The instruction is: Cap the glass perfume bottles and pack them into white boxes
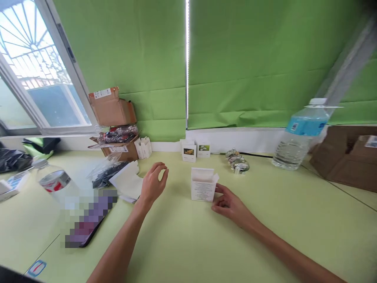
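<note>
A small white carton (202, 189) with printed text on its front stands upright on the table, its top flaps raised. My right hand (231, 204) is at its right side, fingertips at the carton's edge and thumb apart near its lower corner. The fingers do not close round the carton. To the left, my left hand (154, 181) hovers over the table with nothing in it, fingers bent and thumb apart. Flat white paper pieces (128, 182) lie beside that hand. Behind the carton stand small white boxes with pictures, one with yellow flowers (189, 152) and one with white flowers (204, 149).
Several shiny wrapped packets (237, 161) lie at the back. A large water bottle (297, 137) and a brown carton (347, 157) stand right. At left are stacked cardboard boxes (110, 112), a clear bottle (55, 181), a phone (91, 220) and a dark bagged item (108, 173).
</note>
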Demonstrator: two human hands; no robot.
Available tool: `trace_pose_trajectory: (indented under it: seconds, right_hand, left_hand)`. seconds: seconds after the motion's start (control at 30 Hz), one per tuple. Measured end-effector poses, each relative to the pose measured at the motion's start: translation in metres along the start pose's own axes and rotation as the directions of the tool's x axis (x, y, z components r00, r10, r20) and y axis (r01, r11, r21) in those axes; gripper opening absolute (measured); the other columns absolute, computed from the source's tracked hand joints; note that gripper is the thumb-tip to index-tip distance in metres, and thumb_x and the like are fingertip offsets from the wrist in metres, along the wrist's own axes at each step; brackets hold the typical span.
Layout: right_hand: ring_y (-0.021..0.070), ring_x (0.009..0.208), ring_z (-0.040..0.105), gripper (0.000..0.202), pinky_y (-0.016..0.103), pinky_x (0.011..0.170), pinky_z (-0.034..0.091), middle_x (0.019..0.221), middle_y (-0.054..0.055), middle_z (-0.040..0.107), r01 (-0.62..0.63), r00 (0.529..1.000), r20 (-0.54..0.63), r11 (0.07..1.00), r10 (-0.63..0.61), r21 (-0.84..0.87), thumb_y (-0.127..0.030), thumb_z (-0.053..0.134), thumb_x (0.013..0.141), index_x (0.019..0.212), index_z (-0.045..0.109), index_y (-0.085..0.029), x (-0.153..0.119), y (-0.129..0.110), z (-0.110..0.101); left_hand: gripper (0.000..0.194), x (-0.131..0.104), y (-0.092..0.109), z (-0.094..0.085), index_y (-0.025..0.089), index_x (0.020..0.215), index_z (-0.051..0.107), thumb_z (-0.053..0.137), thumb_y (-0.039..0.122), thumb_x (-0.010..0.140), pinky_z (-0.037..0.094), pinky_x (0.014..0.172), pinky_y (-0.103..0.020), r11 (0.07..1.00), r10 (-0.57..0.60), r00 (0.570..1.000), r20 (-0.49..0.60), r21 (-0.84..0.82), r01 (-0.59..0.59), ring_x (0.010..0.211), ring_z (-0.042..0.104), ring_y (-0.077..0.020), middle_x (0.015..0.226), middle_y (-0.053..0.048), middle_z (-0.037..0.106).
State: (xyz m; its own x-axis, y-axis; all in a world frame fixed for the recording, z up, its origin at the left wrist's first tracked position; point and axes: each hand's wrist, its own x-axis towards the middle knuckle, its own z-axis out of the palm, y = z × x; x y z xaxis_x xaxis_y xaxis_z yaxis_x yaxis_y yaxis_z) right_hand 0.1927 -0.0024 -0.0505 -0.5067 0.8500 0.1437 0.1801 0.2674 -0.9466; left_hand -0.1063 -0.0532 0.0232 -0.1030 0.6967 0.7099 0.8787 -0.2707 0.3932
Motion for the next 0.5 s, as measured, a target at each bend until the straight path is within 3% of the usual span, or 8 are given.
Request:
trace_pose_trajectory:
  seconds: [0.07,0.2,0.37,0.5]
  right_hand:
    - [0.0176,0.077,0.063,0.073,0.037,0.073,0.054,0.128,0.014,0.053,-0.027,0.999,-0.041,1.000,0.026,-0.012,-0.039,0.068,0.072,0.135,0.035,-0.024,-0.011,0.005,-0.006]
    - [0.0225,0.085,0.063,0.058,0.035,0.071,0.054,0.125,0.012,0.057,-0.110,0.984,-0.150,0.992,0.100,-0.058,-0.045,0.066,0.070,0.123,0.050,-0.024,-0.021,0.003,-0.012]
    - [0.0212,0.078,0.064,0.048,0.032,0.067,0.053,0.105,0.010,0.068,-0.185,0.977,-0.138,0.973,0.166,-0.138,-0.048,0.062,0.071,0.112,0.060,-0.022,-0.019,-0.012,-0.007]
    - [0.0219,0.081,0.064,0.051,0.031,0.070,0.052,0.095,0.007,0.070,-0.220,0.971,-0.127,0.965,0.203,-0.145,-0.047,0.063,0.071,0.115,0.060,-0.023,-0.017,-0.004,-0.010]
  left_hand:
    - [0.017,0.004,-0.010,-0.011,0.021,0.095,0.061,0.047,0.029,0.089,0.046,0.091,-0.034,0.998,0.009,0.998,-0.060,0.065,-0.005,0.103,0.058,-0.0193,0.108,-0.006,0.062]
    - [0.020,0.002,-0.040,-0.037,0.020,0.101,0.059,0.047,0.029,0.088,0.043,0.094,-0.036,0.972,-0.043,0.987,-0.157,0.221,0.077,0.105,0.056,-0.0212,0.108,-0.008,0.061]
    - [0.033,-0.015,-0.087,-0.067,0.018,0.114,0.054,0.053,0.031,0.084,0.038,0.099,-0.041,0.857,-0.206,0.950,-0.235,0.425,0.291,0.115,0.048,-0.0269,0.118,-0.011,0.056]
    - [0.034,-0.023,-0.111,-0.077,0.019,0.112,0.056,0.057,0.031,0.080,0.039,0.097,-0.043,0.779,-0.335,0.915,-0.227,0.479,0.404,0.117,0.045,-0.0297,0.121,-0.011,0.055]
